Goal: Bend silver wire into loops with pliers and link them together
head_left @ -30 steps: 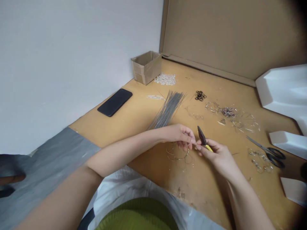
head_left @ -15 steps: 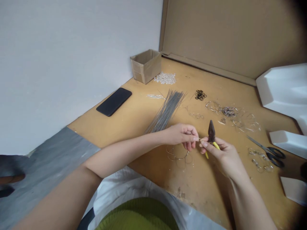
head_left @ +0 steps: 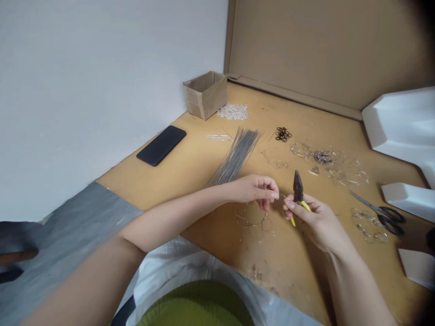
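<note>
My left hand (head_left: 261, 190) is closed, thumb and forefinger pinching one end of a short thin wire (head_left: 282, 195). Close by on the right, my right hand (head_left: 312, 215) holds yellow-handled pliers (head_left: 298, 185) in its palm, dark jaws pointing up and away. The thumb and fingertips of that hand also pinch the wire's other end. Below my left hand, a bent wire piece with several loops (head_left: 254, 223) appears near the tabletop; whether it hangs from the hand or lies there I cannot tell. A bundle of straight grey wires (head_left: 238, 156) lies beyond my left forearm.
On the wooden table (head_left: 163, 185) are a phone (head_left: 161, 145), a cardboard box (head_left: 205, 97), clear beads (head_left: 233, 111), black rings (head_left: 283, 134), tangled wire pieces (head_left: 324, 157) and scissors (head_left: 377, 210). White foam blocks (head_left: 404, 122) line the right side. A cardboard panel (head_left: 306, 50) stands behind.
My left hand has drawn slightly left, so the gap between the hands is wider and more of the wire shows. My right hand keeps the pliers nearly in place.
</note>
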Demonstrator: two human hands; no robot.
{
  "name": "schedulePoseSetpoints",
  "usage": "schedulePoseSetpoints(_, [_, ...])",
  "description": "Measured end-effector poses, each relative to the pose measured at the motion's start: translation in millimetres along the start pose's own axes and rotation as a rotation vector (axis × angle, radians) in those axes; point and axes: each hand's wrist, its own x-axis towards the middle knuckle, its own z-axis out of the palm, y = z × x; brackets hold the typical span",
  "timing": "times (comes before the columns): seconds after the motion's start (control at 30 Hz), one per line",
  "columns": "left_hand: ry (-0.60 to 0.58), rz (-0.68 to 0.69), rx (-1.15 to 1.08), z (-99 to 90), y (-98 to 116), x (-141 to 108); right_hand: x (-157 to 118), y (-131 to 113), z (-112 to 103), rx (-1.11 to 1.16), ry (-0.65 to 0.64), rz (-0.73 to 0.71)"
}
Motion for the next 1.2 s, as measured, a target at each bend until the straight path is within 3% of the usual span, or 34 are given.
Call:
schedulePoseSetpoints(0.2, [0.015, 0.058, 0.014, 3.0, -0.5, -1.0, -2.9, -5.8, 1.0, -0.025, 0.057, -0.009])
schedulePoseSetpoints(0.47, [0.06, 0.069, 0.039, 6.9, 2.0, -2.8, -4.5, -5.3, -7.5, -0.164, 0.01, -0.028])
schedulePoseSetpoints(0.97, [0.025, 0.0, 0.022, -1.5, 3.7, -2.7, -2.6, -3.2, 0.9, -0.071, 0.149, -0.075])
schedulePoseSetpoints(1.2, [0.033, -0.031, 0.098, -2.1, 2.1, -1.6, -1.3, 2.1, 3.6, -0.208, 0.043, -0.076])
